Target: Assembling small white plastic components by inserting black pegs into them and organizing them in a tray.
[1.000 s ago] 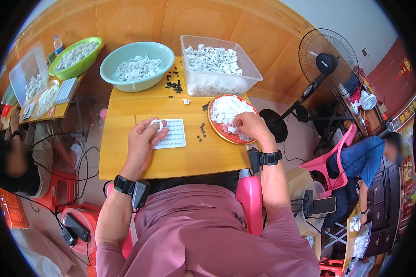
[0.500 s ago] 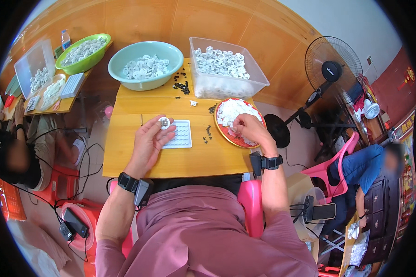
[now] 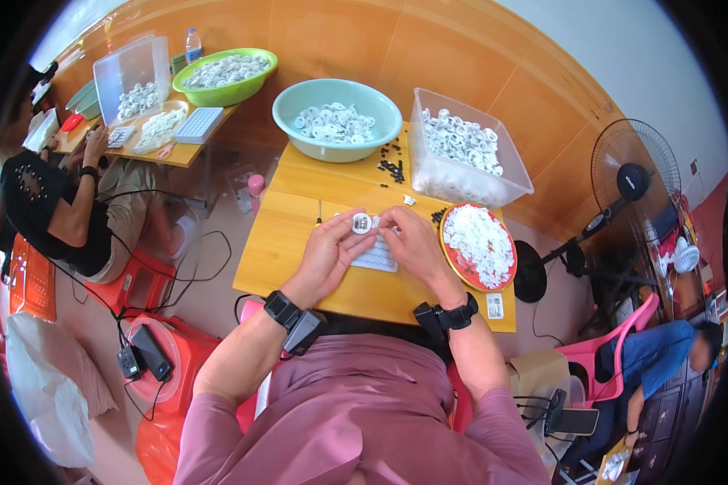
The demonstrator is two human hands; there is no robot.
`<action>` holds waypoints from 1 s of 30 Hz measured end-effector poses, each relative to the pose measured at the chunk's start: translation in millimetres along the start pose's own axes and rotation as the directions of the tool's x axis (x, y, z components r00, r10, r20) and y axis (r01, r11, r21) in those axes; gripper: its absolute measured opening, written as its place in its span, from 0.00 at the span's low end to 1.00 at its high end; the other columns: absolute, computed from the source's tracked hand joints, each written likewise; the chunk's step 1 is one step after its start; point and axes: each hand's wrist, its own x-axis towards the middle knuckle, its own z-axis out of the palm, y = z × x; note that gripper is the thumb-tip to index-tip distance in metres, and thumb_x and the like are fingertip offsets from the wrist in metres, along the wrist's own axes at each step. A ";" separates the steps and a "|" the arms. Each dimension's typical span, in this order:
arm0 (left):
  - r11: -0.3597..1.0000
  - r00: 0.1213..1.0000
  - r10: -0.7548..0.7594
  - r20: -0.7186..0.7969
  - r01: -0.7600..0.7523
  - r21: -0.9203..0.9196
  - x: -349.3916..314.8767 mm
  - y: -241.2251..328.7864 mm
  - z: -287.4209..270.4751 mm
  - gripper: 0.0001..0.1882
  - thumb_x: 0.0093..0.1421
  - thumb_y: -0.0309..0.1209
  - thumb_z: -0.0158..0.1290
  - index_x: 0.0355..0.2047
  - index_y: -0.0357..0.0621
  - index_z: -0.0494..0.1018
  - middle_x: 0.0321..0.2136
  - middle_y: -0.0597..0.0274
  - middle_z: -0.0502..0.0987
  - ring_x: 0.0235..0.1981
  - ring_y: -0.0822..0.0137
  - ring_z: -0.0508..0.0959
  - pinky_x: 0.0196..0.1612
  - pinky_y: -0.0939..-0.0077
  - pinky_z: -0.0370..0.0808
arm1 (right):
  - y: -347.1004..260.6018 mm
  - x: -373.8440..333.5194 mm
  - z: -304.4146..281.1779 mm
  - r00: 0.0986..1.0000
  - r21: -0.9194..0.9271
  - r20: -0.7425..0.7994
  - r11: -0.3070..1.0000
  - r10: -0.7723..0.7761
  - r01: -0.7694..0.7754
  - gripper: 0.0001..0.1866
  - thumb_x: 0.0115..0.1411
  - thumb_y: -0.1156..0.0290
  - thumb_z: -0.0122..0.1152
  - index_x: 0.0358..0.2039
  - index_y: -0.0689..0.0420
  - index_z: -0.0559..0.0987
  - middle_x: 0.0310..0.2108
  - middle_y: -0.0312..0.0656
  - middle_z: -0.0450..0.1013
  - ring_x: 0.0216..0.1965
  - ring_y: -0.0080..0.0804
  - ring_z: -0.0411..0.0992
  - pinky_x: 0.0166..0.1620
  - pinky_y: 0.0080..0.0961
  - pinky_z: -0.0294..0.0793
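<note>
A round white plastic piece (image 3: 362, 223) with a metallic centre sits in the fingers of my left hand (image 3: 332, 252). Close against it, my right hand (image 3: 416, 245) pinches a small white part (image 3: 376, 221), whose exact shape is too small to make out. Under both hands lies a white tray with wavy rows (image 3: 375, 257), partly covered by them. To the right, a red plate (image 3: 467, 273) carries a heap of small white parts (image 3: 479, 240). A thin screwdriver (image 3: 319, 212) lies left of my hands on the wooden table (image 3: 279, 257).
At the table's back stand a pale green basin (image 3: 336, 149) and a clear plastic bin (image 3: 469, 182), both with white round pieces. Small black parts (image 3: 392, 170) lie between them. A standing fan (image 3: 632, 182) is right; a co-worker (image 3: 65, 190) sits left at another table.
My right hand has left the red plate and come over to my left hand with a small white part. The whole view has swung toward the left.
</note>
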 end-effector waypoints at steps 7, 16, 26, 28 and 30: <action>1.000 1.000 -0.006 -0.005 0.006 -0.025 -2.0 -0.3 2.1 0.17 0.72 0.29 0.43 0.55 0.29 0.67 0.47 0.48 0.76 0.50 0.59 0.79 0.57 0.66 0.77 | -4.0 -7.3 7.4 0.993 0.013 -0.111 1.000 0.028 -0.026 0.06 0.60 0.73 0.57 0.36 0.60 0.77 0.31 0.50 0.77 0.35 0.51 0.76 0.40 0.40 0.74; 0.997 0.999 -0.051 0.003 0.051 0.056 0.0 3.0 -0.2 0.17 0.72 0.31 0.44 0.55 0.31 0.68 0.47 0.48 0.77 0.49 0.60 0.79 0.55 0.68 0.78 | 0.3 -3.5 -2.3 0.981 0.042 -0.097 0.984 -0.170 0.175 0.05 0.54 0.78 0.61 0.33 0.59 0.77 0.33 0.47 0.73 0.35 0.49 0.75 0.38 0.38 0.74; 0.997 0.997 -0.071 0.017 0.070 0.042 0.2 6.6 0.6 0.17 0.72 0.32 0.44 0.54 0.33 0.69 0.46 0.50 0.78 0.46 0.61 0.80 0.52 0.68 0.79 | -1.3 -5.4 -4.1 0.976 -0.059 -0.075 0.978 -0.206 0.202 0.06 0.53 0.80 0.65 0.33 0.61 0.77 0.32 0.45 0.74 0.34 0.42 0.76 0.37 0.32 0.74; 0.997 0.997 -0.074 0.018 0.073 0.040 0.7 6.1 -0.9 0.16 0.72 0.32 0.44 0.54 0.34 0.69 0.45 0.50 0.78 0.46 0.61 0.80 0.52 0.67 0.79 | -1.5 -5.1 -4.5 0.975 -0.060 -0.083 0.978 -0.204 0.200 0.07 0.53 0.80 0.65 0.33 0.61 0.77 0.32 0.45 0.74 0.34 0.43 0.76 0.37 0.32 0.74; 0.996 0.996 -0.087 0.016 0.086 0.038 0.3 6.4 -0.1 0.16 0.72 0.32 0.43 0.54 0.34 0.69 0.45 0.50 0.78 0.45 0.61 0.81 0.52 0.67 0.79 | -1.1 -4.3 -6.0 0.959 -0.125 -0.097 0.959 -0.267 0.255 0.08 0.52 0.79 0.67 0.33 0.60 0.78 0.32 0.44 0.74 0.34 0.43 0.76 0.37 0.33 0.75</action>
